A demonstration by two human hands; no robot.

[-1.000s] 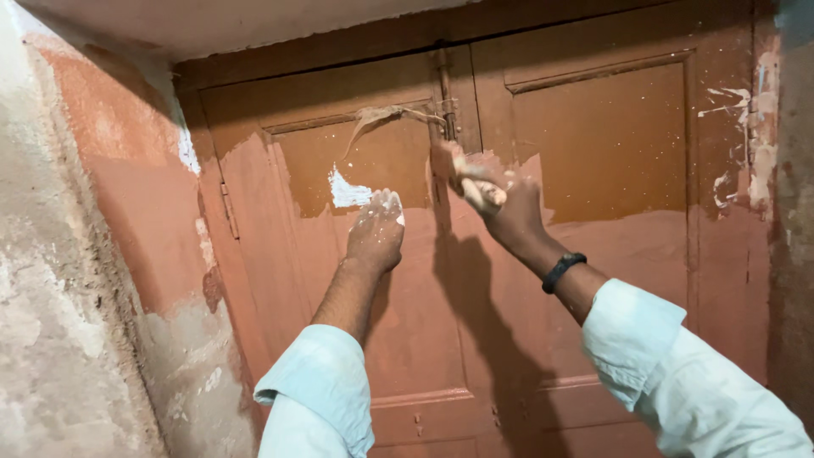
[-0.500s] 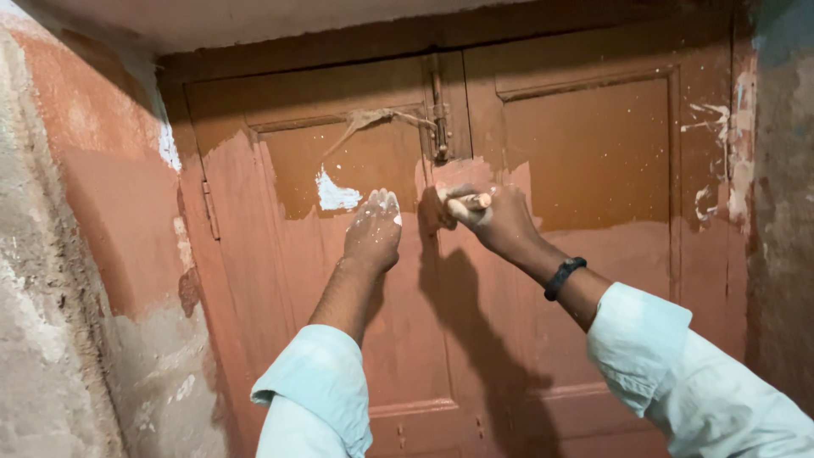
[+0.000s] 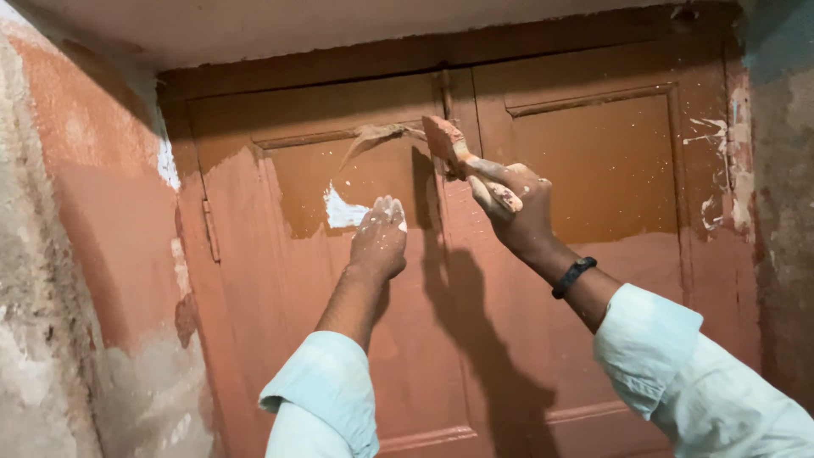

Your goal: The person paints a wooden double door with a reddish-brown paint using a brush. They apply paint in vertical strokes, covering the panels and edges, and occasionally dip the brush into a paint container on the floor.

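Clamped in my right hand [image 3: 521, 212] is a paintbrush [image 3: 462, 157], fist closed round the handle, bristle head pointing to about 10 o'clock from the knuckles. Brush axis runs on that diagonal, bristles laid against the centre stile of the wooden double door [image 3: 593, 170]. A black wristband [image 3: 574, 276] sits on that wrist.

Left hand [image 3: 379, 242] is loosely fisted, knuckles dabbed white, pressed to the left door panel. Whether it holds anything I cannot tell; nothing shows between the fingers.

Nearest to me: both pale sleeves, left at 6 o'clock, right at 4 o'clock. Then the hands, right one higher and just beside the left, lying at about 2 o'clock from it.

On the door: a white patch [image 3: 342, 209] just beside the left hand, at its 10 o'clock. A torn shred [image 3: 377, 136] hangs near the top of the left panel, at 9 o'clock from the bristles, close to them. Right hand is the nearer of the two to that shred. Lower door reads lighter terracotta, upper panels darker brown.

Farther out: rough wall [image 3: 76, 254] at 9 o'clock, flaking plaster at 3 o'clock.
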